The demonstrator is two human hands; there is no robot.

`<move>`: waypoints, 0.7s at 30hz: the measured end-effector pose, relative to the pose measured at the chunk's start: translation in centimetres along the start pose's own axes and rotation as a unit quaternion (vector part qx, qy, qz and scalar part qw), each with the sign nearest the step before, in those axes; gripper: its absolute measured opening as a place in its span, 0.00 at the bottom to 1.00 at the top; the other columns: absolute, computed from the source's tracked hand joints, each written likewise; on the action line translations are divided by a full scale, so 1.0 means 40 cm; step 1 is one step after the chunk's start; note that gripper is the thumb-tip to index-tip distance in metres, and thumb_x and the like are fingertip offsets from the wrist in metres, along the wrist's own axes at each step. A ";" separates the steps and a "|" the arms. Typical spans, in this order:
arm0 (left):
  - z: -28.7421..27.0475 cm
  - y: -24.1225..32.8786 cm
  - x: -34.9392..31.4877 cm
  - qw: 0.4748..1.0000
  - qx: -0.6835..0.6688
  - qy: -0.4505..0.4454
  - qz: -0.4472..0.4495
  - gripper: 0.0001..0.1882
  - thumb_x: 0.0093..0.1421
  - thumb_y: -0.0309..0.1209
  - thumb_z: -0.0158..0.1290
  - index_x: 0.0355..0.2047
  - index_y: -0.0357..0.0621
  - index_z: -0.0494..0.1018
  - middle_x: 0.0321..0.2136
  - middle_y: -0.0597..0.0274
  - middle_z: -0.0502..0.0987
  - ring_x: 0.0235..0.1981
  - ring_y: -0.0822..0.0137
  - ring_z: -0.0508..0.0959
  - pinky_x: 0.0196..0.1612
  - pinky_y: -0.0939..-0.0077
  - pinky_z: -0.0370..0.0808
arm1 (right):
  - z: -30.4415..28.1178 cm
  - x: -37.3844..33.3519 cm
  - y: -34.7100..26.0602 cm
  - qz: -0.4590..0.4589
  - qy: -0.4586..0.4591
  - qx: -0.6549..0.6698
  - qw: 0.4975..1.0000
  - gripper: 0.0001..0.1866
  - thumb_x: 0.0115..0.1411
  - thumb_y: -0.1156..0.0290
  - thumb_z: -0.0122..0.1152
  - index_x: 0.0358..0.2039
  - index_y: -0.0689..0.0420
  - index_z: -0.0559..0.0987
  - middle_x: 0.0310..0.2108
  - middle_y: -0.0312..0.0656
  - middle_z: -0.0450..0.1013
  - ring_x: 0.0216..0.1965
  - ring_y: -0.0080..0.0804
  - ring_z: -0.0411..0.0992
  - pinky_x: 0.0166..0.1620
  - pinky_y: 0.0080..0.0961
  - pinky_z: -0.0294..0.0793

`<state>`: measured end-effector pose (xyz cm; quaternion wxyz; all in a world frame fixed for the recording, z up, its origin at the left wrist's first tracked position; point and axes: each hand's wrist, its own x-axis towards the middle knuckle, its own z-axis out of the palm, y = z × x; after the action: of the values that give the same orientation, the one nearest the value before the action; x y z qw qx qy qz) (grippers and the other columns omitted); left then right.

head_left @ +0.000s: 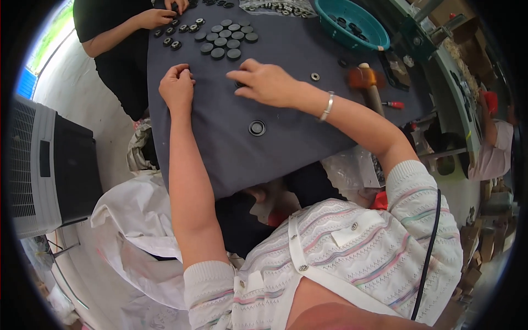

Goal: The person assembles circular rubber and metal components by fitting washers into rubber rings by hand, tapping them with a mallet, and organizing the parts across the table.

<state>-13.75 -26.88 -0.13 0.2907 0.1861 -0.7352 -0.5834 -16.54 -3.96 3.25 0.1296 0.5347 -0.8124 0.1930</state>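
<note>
My left hand point(177, 88) rests on the grey cloth at the left, its fingers curled closed; whatever they may hold is hidden. My right hand point(268, 83), with a bracelet at the wrist, reaches in from the right, slightly smeared. Its thumb and fingers close around a small black round cap point(239, 84), mostly covered by them. Nearer to me lies a single black ringed disc point(257, 127), face up. Beyond both hands sits a cluster of dark round caps point(220, 42). A small metal-centred ring point(314, 77) lies beside my right forearm.
A co-worker's hands point(159, 16) handle black pieces at the far left, by several metal-centred discs point(176, 45). At the far right stands a teal basin point(352, 27) holding dark pieces. A mallet point(374, 100) and a red-handled screwdriver point(394, 104) lie right of my forearm.
</note>
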 end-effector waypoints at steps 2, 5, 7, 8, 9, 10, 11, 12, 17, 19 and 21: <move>-0.002 0.002 0.002 1.000 0.005 0.005 0.002 0.09 0.55 0.25 0.50 0.33 0.36 0.79 0.21 0.63 0.78 0.19 0.76 0.76 0.25 0.82 0.73 | 0.037 0.016 -0.033 0.070 -0.075 -0.051 0.993 0.18 0.54 0.64 0.62 0.45 0.54 0.74 0.38 0.45 0.69 0.31 0.44 0.74 0.37 0.34 0.75; -0.001 -0.001 0.007 1.000 -0.010 0.010 -0.003 0.10 0.55 0.25 0.50 0.33 0.36 0.79 0.21 0.63 0.78 0.19 0.76 0.76 0.25 0.82 0.73 | 0.027 0.024 -0.024 0.103 -0.070 -0.023 0.992 0.13 0.54 0.63 0.60 0.38 0.55 0.75 0.35 0.47 0.69 0.31 0.45 0.74 0.36 0.35 0.75; 0.000 -0.009 0.008 1.000 0.001 0.001 -0.007 0.10 0.55 0.24 0.50 0.34 0.36 0.79 0.21 0.63 0.78 0.19 0.75 0.77 0.26 0.82 0.73 | 0.005 0.005 -0.028 0.074 -0.029 0.041 0.996 0.11 0.53 0.65 0.60 0.35 0.56 0.76 0.34 0.47 0.69 0.30 0.44 0.73 0.35 0.34 0.75; -0.001 -0.013 0.007 1.000 -0.002 0.005 0.002 0.10 0.55 0.24 0.50 0.34 0.36 0.79 0.21 0.63 0.78 0.19 0.75 0.77 0.26 0.82 0.73 | -0.006 -0.007 -0.037 0.091 -0.035 0.094 0.991 0.10 0.52 0.66 0.60 0.32 0.56 0.76 0.32 0.47 0.69 0.29 0.44 0.73 0.34 0.34 0.75; -0.001 -0.015 0.011 1.000 0.007 0.006 0.007 0.10 0.54 0.24 0.49 0.34 0.36 0.79 0.21 0.63 0.78 0.19 0.75 0.77 0.26 0.82 0.73 | -0.016 -0.025 -0.056 0.053 0.000 0.112 0.992 0.09 0.50 0.67 0.61 0.32 0.56 0.76 0.31 0.46 0.69 0.28 0.44 0.73 0.33 0.34 0.74; -0.002 -0.018 0.011 1.000 0.015 0.003 0.004 0.10 0.54 0.25 0.49 0.34 0.36 0.79 0.21 0.63 0.79 0.20 0.75 0.77 0.26 0.81 0.73 | -0.020 -0.053 -0.087 0.021 0.025 0.138 0.990 0.09 0.49 0.67 0.61 0.31 0.56 0.76 0.30 0.46 0.68 0.27 0.44 0.72 0.32 0.33 0.74; -0.004 -0.021 0.010 1.000 0.016 0.003 0.011 0.10 0.54 0.25 0.49 0.34 0.36 0.79 0.21 0.63 0.79 0.20 0.75 0.77 0.26 0.81 0.73 | -0.023 -0.075 -0.112 -0.012 0.010 0.113 0.993 0.11 0.48 0.71 0.62 0.34 0.56 0.76 0.33 0.44 0.68 0.27 0.39 0.72 0.30 0.31 0.74; -0.004 -0.022 0.011 1.000 0.019 0.005 0.013 0.10 0.54 0.25 0.50 0.34 0.37 0.79 0.22 0.62 0.79 0.20 0.75 0.78 0.26 0.81 0.73 | -0.017 -0.094 -0.143 -0.027 0.001 0.073 0.997 0.09 0.49 0.67 0.61 0.30 0.56 0.74 0.30 0.46 0.67 0.26 0.41 0.72 0.29 0.34 0.74; -0.002 -0.023 0.016 1.000 0.015 -0.006 -0.001 0.10 0.54 0.25 0.50 0.35 0.36 0.79 0.22 0.61 0.79 0.20 0.74 0.77 0.26 0.82 0.73 | 0.005 -0.145 -0.189 -0.040 -0.005 -0.065 0.997 0.07 0.53 0.68 0.57 0.28 0.57 0.70 0.27 0.44 0.65 0.23 0.36 0.72 0.25 0.31 0.74; -0.001 -0.024 0.015 1.000 -0.001 -0.013 0.017 0.10 0.55 0.24 0.50 0.35 0.36 0.78 0.22 0.61 0.78 0.20 0.74 0.77 0.26 0.82 0.73 | 0.012 -0.147 -0.178 -0.012 -0.004 -0.101 0.995 0.08 0.52 0.68 0.59 0.26 0.56 0.69 0.26 0.43 0.64 0.21 0.33 0.71 0.23 0.29 0.72; -0.001 -0.024 0.014 0.999 -0.027 -0.018 -0.008 0.10 0.56 0.24 0.50 0.36 0.34 0.78 0.23 0.62 0.77 0.20 0.75 0.76 0.25 0.82 0.72 | 0.017 -0.145 -0.166 0.011 -0.008 -0.133 0.991 0.09 0.51 0.69 0.61 0.25 0.56 0.69 0.26 0.41 0.64 0.19 0.31 0.69 0.22 0.27 0.71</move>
<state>-14.20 -27.50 -0.96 0.2779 0.1739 -0.7228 -0.6083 -8.14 -1.86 1.40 0.1913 0.5055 -0.8375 0.0802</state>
